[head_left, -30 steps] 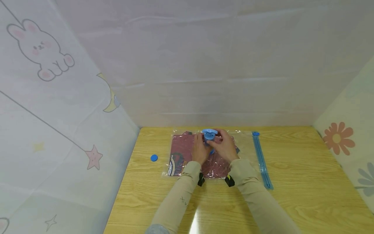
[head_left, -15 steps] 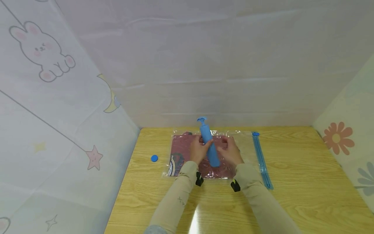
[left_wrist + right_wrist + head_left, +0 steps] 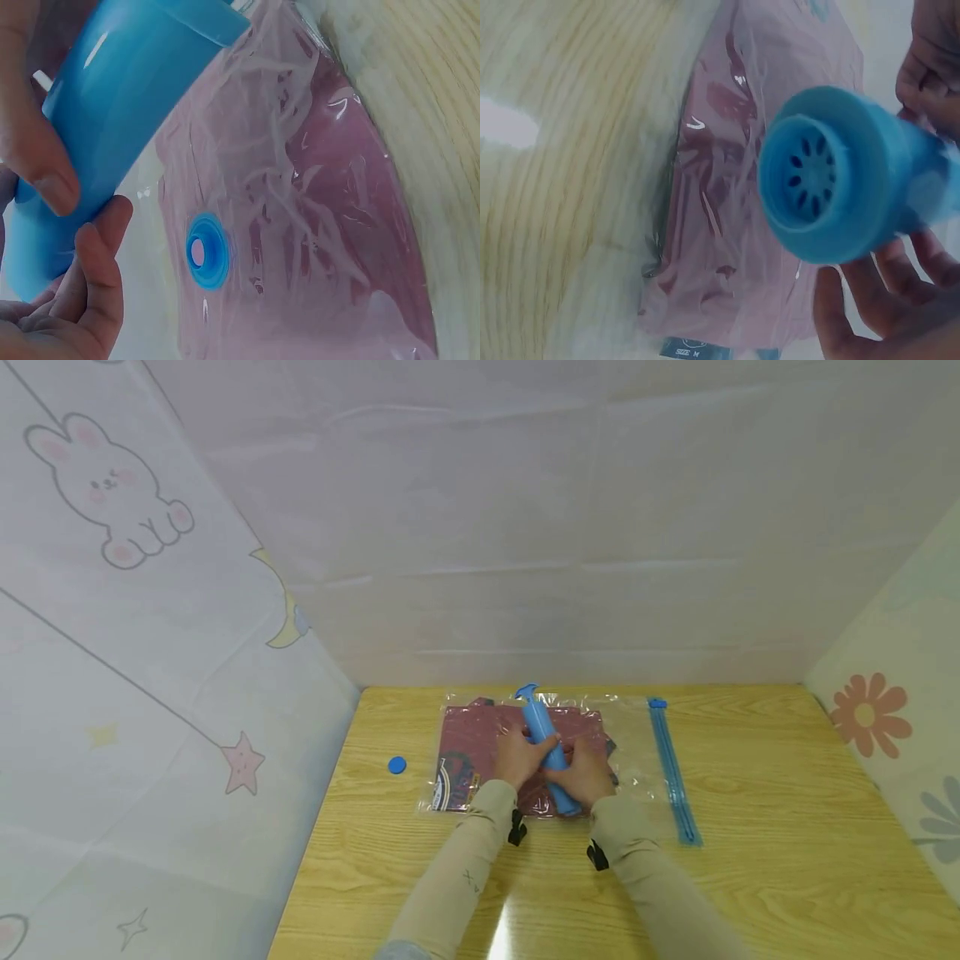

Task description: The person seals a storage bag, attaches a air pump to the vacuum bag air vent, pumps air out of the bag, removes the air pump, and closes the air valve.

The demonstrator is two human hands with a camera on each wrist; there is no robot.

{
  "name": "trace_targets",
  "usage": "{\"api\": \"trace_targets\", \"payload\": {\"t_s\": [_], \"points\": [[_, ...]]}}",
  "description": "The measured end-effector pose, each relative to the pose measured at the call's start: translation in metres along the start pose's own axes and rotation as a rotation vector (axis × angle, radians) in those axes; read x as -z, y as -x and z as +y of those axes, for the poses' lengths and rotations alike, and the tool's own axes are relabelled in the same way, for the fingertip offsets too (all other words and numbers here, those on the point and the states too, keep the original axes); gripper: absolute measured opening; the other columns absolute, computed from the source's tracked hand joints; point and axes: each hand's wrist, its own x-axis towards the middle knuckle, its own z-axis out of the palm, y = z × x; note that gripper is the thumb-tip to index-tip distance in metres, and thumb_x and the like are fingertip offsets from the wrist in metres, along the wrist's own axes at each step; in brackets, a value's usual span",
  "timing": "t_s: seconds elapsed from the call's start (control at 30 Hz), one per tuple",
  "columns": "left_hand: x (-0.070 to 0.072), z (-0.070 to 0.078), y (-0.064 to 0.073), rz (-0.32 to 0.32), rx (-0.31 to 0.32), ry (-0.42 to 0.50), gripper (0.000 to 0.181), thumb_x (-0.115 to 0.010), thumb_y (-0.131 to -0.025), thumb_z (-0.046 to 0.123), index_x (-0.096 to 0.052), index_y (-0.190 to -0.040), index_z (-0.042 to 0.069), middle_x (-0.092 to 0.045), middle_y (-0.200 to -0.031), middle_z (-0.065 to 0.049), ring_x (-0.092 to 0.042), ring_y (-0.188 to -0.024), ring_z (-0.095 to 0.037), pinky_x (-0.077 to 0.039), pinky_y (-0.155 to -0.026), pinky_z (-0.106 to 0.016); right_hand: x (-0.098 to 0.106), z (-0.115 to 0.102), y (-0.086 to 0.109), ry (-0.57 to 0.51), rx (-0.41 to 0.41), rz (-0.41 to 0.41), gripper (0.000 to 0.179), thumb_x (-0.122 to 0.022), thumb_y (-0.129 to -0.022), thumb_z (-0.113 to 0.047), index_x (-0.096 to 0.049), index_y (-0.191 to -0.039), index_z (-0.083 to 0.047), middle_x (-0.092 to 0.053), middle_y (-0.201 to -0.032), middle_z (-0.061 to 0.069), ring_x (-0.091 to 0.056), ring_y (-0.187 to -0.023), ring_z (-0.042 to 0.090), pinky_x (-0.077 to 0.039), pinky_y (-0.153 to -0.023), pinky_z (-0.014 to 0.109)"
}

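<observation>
A light-blue hand pump (image 3: 542, 723) is held tilted above a clear vacuum bag (image 3: 633, 752), its T-handle pointing away from me. My left hand (image 3: 519, 758) grips the barrel about midway. Lower down, my right hand (image 3: 587, 773) holds it with the thumb on top and the fingers underneath. The right wrist view shows the pump's round slotted end (image 3: 810, 176) facing the camera. Inside the bag lies a folded maroon garment (image 3: 472, 735). A blue ring valve (image 3: 208, 250) on the bag stands uncapped below the pump in the left wrist view.
On the wooden table (image 3: 765, 793), a round blue cap (image 3: 397, 765) lies left of the bag. A blue zip strip (image 3: 672, 777) with a slider runs down the bag's right end. Printed white sheets (image 3: 480, 527) rise behind and at both sides.
The pump has turned from upright, with its handle toward the head camera, to lying tilted with the handle away. My right hand let go of it, then took hold again lower down.
</observation>
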Motion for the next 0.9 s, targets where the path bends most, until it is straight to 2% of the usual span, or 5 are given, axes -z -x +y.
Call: {"api": "trace_targets", "payload": {"t_s": [0.3,0.5,0.7,0.8,0.9], "points": [[-0.007,-0.003,0.000,-0.043,-0.014,0.026,0.064,-0.071,-0.083,0.050,-0.060,-0.122,0.000,-0.070,-0.102,-0.013,-0.068,-0.081,-0.020,-0.056,-0.068,-0.034,0.002,-0.007,0.006,0.037,-0.002,0.029,0.067,-0.074,-0.078,-0.032,-0.048,-0.127,0.005,-0.063,-0.115,0.024,-0.065,-0.094,0.032,-0.055,-0.077,0.043],[-0.006,-0.015,0.000,-0.152,-0.132,-0.042,0.059,-0.064,-0.089,0.048,-0.058,-0.127,0.003,-0.070,-0.109,-0.013,-0.068,-0.095,-0.023,-0.056,-0.077,-0.033,0.008,0.002,0.006,0.090,-0.013,0.034,0.070,-0.072,-0.079,-0.034,-0.050,-0.131,0.008,-0.064,-0.115,0.027,-0.066,-0.092,0.036,-0.056,-0.075,0.046],[0.003,-0.050,-0.001,-0.288,-0.305,-0.324,0.050,-0.068,-0.089,0.034,-0.058,-0.128,0.005,-0.062,-0.125,-0.014,-0.062,-0.112,-0.029,-0.052,-0.094,-0.040,0.024,0.026,0.003,0.138,-0.049,0.059,0.074,-0.070,-0.081,-0.036,-0.046,-0.130,0.013,-0.062,-0.112,0.032,-0.065,-0.089,0.038,-0.056,-0.071,0.048],[0.005,-0.071,0.001,-0.305,-0.339,-0.548,0.061,-0.071,-0.083,0.046,-0.055,-0.134,0.017,-0.053,-0.138,-0.009,-0.052,-0.127,-0.029,-0.045,-0.102,-0.051,0.037,0.044,0.002,0.155,-0.070,0.068,0.075,-0.068,-0.082,-0.038,-0.043,-0.129,0.015,-0.060,-0.112,0.035,-0.064,-0.091,0.041,-0.055,-0.070,0.049],[0.011,-0.084,0.004,-0.343,-0.302,-0.647,0.077,-0.072,-0.076,0.059,-0.048,-0.141,0.026,-0.034,-0.155,-0.010,-0.031,-0.143,-0.037,-0.032,-0.105,-0.069,0.052,0.061,0.003,0.159,-0.093,0.073,0.076,-0.063,-0.085,-0.040,-0.040,-0.128,0.019,-0.057,-0.112,0.038,-0.063,-0.092,0.044,-0.055,-0.070,0.049]]}}
